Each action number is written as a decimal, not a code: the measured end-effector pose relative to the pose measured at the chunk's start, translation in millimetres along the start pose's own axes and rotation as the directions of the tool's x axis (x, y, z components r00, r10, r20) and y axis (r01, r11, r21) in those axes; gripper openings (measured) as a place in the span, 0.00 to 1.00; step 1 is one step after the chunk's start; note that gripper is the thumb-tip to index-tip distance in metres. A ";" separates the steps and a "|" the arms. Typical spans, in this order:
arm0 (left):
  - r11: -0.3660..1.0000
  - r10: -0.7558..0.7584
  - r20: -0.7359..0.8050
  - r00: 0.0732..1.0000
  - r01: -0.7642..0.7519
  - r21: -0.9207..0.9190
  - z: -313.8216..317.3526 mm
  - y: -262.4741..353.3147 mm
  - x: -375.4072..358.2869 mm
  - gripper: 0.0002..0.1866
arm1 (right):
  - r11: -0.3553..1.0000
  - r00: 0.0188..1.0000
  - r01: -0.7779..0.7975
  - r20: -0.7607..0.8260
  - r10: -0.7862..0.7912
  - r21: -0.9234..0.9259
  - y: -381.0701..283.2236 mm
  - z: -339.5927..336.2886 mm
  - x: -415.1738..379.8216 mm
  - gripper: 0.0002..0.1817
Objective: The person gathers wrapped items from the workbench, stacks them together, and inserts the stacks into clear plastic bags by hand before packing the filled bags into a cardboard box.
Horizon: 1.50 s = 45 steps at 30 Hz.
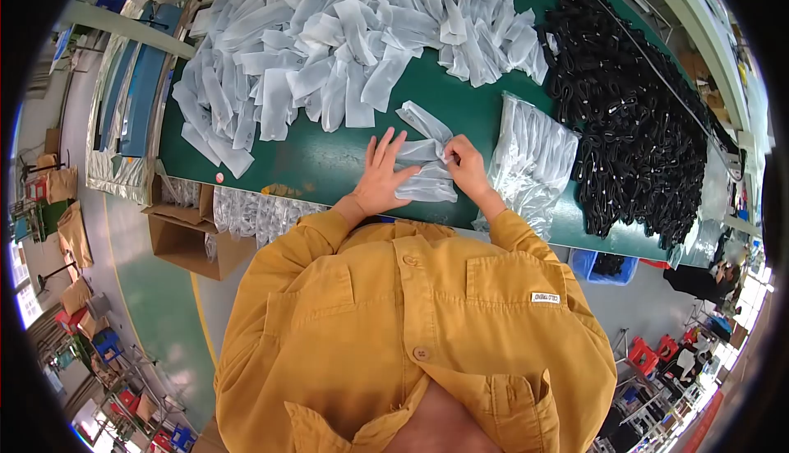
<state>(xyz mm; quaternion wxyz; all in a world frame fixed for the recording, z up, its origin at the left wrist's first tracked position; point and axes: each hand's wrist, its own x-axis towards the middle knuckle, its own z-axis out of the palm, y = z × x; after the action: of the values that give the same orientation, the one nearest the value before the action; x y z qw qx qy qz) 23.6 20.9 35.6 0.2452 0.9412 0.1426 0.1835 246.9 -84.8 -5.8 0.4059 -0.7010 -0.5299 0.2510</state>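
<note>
On the green tabletop (329, 153) in front of me lie a few frosted plastic bags (429, 186), loosely overlapping. My left hand (382, 175) rests at their left side, fingers spread, its thumb reaching toward the bags. My right hand (468, 167) is closed, with thumb and fingertips pinching the edge of a plastic bag near the middle of this group. One more narrow bag (426, 121) slants away just above. Whatever the bags contain cannot be made out. Right of my right hand lies a large clear bag (534, 145) packed with several slim packets.
A heap of frosted bags (329, 34) covers the table's far side. Black coiled cables (633, 116) are piled at the right. A cardboard box (193, 243) and a blue bin (608, 268) stand below the near edge. A person (711, 280) is at far right.
</note>
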 end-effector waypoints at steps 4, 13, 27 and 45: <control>0.984 0.056 0.060 0.997 -0.044 -0.172 16.7 -20.1 0.7 0.33 | 0.969 0.987 0.156 -0.003 -0.160 -0.190 -9.1 -9.5 -2.3 0.05; 0.953 0.024 0.072 0.997 -0.001 -0.303 17.7 -19.8 4.5 0.40 | 0.954 0.971 -0.164 0.127 0.200 -0.252 -6.8 -10.9 46.9 0.18; 0.957 0.056 0.122 0.991 -0.018 -0.289 19.5 -36.8 15.3 0.46 | 0.937 0.952 0.255 0.233 -0.199 -0.241 -36.5 -28.2 30.6 0.26; 0.930 0.242 0.182 0.953 -0.174 -0.324 20.3 -61.0 26.7 0.42 | 0.923 0.990 0.136 0.070 -0.119 -0.360 -52.5 16.7 -21.9 0.45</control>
<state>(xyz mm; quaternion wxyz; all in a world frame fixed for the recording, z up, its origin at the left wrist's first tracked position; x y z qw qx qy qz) 44.9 73.3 -4.9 0.3805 0.9163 -0.0166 0.1235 198.7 -94.8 27.3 0.2721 -0.7220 -0.6211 0.1377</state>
